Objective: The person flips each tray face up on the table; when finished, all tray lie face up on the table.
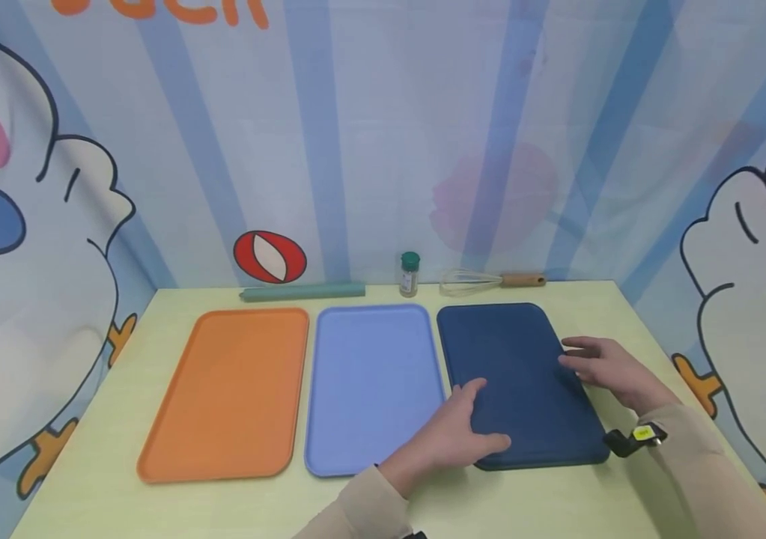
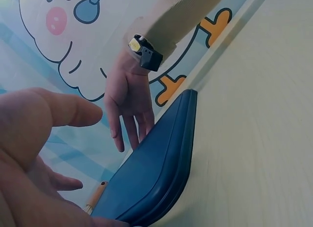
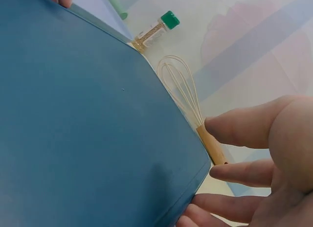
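Navy tray (image 1: 511, 352) noted at right of frame, flat on the desk (image 1: 99, 449). Left hand (image 1: 453, 434) is held open-fingered over its left edge; right hand (image 1: 615, 370) is held loosely at its right edge; nothing gripped. If the tray were pushed toward the wall, the whisk (image 1: 511, 280) could be struck and the jar (image 1: 409, 277) tipped. The light blue tray (image 1: 372, 389) could be jolted by an uneven lift. Golden-brown grains are held in the jar; no contents are seen in the trays.

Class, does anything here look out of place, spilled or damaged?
Nothing stands out. The orange tray, light blue tray and dark blue tray lie side by side; behind them the green-capped jar stands upright between the green rod and whisk. No spill or damage shows.
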`<state>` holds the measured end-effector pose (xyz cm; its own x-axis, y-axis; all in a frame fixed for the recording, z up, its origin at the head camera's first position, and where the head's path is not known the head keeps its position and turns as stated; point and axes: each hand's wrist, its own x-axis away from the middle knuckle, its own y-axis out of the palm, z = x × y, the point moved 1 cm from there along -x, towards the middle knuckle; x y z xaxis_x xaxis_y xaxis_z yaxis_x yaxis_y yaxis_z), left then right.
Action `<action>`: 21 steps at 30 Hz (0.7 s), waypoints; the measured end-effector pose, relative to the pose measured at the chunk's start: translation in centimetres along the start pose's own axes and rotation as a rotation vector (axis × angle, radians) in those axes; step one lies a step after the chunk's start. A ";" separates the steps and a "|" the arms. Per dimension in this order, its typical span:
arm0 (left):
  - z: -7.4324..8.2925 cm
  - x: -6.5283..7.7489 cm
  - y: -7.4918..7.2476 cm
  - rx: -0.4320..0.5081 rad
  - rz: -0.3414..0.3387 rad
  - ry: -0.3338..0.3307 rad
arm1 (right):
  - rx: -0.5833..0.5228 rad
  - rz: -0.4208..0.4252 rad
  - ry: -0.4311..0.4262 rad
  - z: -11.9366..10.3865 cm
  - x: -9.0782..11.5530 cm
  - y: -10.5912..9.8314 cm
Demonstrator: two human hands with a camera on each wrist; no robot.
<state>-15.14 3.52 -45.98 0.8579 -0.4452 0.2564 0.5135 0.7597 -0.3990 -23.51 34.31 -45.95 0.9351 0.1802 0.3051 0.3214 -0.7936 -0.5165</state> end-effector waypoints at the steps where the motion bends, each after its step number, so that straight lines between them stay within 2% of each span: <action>1: 0.0 0.0 0.0 -0.002 0.001 -0.001 | -0.021 -0.006 0.001 0.2 0.0 0.0; 10: -0.2 -0.1 -0.1 -0.035 0.011 0.002 | -0.151 -0.018 -0.013 1.2 -0.2 -0.4; 21: 0.1 0.0 0.1 -0.063 0.008 -0.021 | -0.177 -0.039 -0.020 1.6 0.0 -0.7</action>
<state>-15.08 3.64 -45.95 0.8617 -0.4291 0.2709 0.5074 0.7315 -0.4554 -23.52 35.80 -46.91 0.9258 0.2225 0.3055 0.3276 -0.8756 -0.3550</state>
